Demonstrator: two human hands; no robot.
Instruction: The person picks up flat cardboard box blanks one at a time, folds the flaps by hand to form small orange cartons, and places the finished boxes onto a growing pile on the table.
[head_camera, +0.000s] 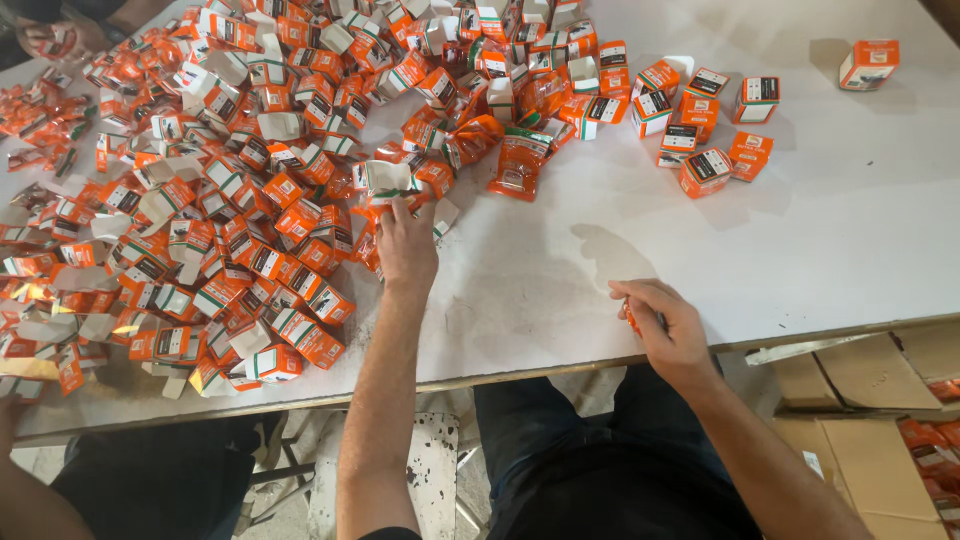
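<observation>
My left hand (405, 243) reaches into a big heap of small orange-and-white cartons (250, 200) and grips one open carton (388, 182) at the heap's near edge. My right hand (665, 325) rests near the front edge of the white table (820, 240), fingers curled around a small orange item (632, 318) that is mostly hidden. An orange sachet (518, 163) lies flat just beyond my left hand.
Several closed orange cartons (705, 125) stand in a group at the far right, one carton (868, 63) apart in the corner. Cardboard boxes (870, 420) sit below the table at right. Another person's hand (55, 40) shows at top left, and an arm at bottom left.
</observation>
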